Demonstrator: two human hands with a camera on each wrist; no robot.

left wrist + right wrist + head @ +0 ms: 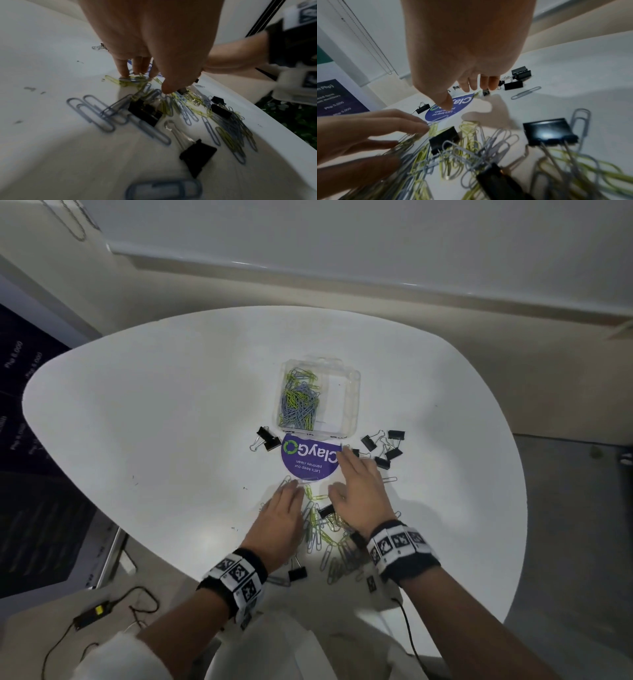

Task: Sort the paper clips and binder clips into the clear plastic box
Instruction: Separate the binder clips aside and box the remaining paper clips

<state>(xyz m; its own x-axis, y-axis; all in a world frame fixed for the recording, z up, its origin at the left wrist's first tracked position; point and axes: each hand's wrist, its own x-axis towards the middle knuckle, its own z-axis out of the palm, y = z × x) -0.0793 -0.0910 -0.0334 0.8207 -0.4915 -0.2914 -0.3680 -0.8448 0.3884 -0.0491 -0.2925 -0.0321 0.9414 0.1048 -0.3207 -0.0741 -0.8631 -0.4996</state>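
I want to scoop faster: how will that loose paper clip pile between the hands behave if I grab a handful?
The paper clip pile looks tangled, so clips will probably lift in clumps, with stragglers dropping. A black binder clip lies among them and may come along. The smooth white table likely lets them slide.

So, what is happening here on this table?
A person is sorting clips into a clear plastic box; blue and green paper clips already fill its left side. Both hands are open over a loose pile of paper clips near the table's front edge: the left hand touches the pile, the right hand hovers beside it. Black binder clips lie outside the box, none inside yet.
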